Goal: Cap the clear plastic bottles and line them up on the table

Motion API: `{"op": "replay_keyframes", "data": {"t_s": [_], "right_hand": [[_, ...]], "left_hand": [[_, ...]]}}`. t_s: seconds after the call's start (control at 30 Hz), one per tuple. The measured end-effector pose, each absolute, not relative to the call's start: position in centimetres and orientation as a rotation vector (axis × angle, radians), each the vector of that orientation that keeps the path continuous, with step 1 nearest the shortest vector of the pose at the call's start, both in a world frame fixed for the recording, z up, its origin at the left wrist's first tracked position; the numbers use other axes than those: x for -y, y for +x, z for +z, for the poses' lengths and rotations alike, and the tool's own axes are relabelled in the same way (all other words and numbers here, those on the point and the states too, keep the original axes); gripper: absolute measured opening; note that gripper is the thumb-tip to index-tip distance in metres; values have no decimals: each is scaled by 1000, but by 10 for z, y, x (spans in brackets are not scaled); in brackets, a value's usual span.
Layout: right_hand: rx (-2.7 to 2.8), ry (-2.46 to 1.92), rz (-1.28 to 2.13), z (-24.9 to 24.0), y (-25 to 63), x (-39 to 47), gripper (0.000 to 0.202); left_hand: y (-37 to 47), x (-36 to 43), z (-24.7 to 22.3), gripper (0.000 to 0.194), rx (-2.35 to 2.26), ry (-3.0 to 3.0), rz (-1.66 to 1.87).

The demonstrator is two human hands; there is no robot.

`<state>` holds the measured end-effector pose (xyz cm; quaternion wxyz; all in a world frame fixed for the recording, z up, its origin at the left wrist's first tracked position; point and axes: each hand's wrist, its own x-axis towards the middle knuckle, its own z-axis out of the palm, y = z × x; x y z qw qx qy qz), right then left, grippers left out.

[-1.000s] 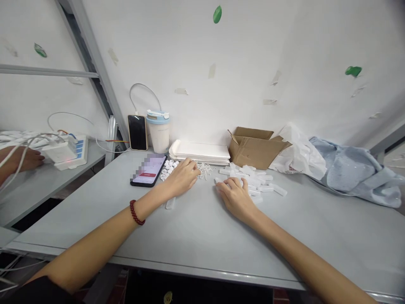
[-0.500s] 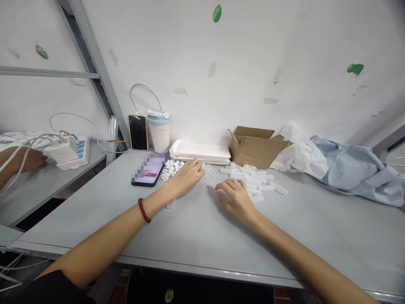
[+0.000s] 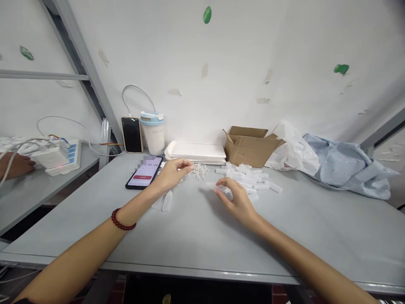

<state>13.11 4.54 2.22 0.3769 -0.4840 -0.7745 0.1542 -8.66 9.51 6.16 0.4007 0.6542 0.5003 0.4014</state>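
My left hand (image 3: 173,172) is closed in a pinch beside a pile of thin small white pieces (image 3: 200,171); whatever its fingertips hold is too small to make out. Behind that hand, the small white ring-like parts are mostly covered. My right hand (image 3: 234,197) grips a translucent plastic tube (image 3: 211,185), whose end sticks out to the left of the fingers. Just beyond it lies a heap of similar translucent tubes (image 3: 261,185). Below my left wrist, a couple of translucent pieces (image 3: 167,201) rest on the grey table (image 3: 196,240).
Left of my hand lies a phone (image 3: 142,179) showing a timer. Behind stand another phone (image 3: 132,135), a cup (image 3: 153,135), stacked white trays (image 3: 196,152), an open cardboard box (image 3: 253,150), a plastic bag (image 3: 292,152) and blue cloth (image 3: 348,169). Another person's hand (image 3: 17,166) is far left.
My left hand has drawn back left from the thin white pieces, uncovering more of them. The tube in my right hand now shows more clearly. The whole view has shifted slightly.
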Motion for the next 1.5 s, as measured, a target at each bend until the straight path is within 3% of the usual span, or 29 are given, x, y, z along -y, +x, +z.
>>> {"op": "replay_keyframes", "data": {"t_s": [0.13, 0.33, 0.77, 1.23, 1.5], "right_hand": [[1848, -1231, 598, 25, 130, -42, 16], [1793, -1162, 563, 24, 129, -42, 17], [1761, -1132, 669, 22, 128, -41, 18], [1873, -1150, 587, 25, 125, -37, 12], [1978, -1108, 476, 20, 125, -36, 10]], "left_hand": [[-80, -85, 63, 23, -1077, 1445, 871], [-73, -79, 57, 22, -963, 1237, 720], [-66, -71, 50, 15, -922, 1188, 812], [-62, -59, 60, 22, -1119, 1595, 748], [-61, -53, 61, 15, -1092, 1987, 782]]}}
